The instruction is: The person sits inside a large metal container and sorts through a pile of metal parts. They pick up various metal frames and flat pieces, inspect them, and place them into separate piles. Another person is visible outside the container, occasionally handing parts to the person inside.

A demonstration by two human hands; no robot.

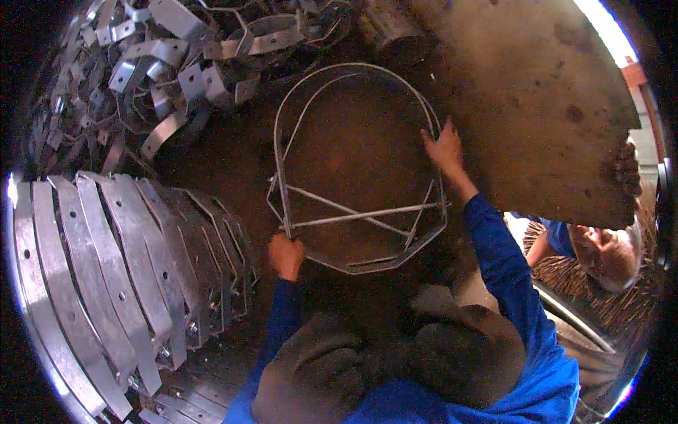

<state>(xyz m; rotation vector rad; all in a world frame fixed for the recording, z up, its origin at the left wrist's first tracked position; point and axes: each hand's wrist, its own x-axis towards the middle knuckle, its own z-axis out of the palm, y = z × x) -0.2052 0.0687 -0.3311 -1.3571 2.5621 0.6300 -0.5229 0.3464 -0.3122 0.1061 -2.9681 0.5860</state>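
A round metal frame (367,215) of thin bands stands in front of me, with an arched hoop at its far side. Crossed bars span its nearer part, and an angular band closes the near end. My left hand (286,256) is closed round the frame's lower left corner, where an upright bar meets the crossbar. On the right side, my right hand (446,150) straddles the hoop, its thumb inside the band and its fingers outside. The fingertips' exact contact there is hard to make out.
Curved metal bands with holes (123,265) are stacked at the left. A heap of bent metal brackets (159,78) fills the far left. A large brown, stained sheet (544,92) rises at the right. Beyond it, another person (607,254) is near a pile of thin rods (621,304).
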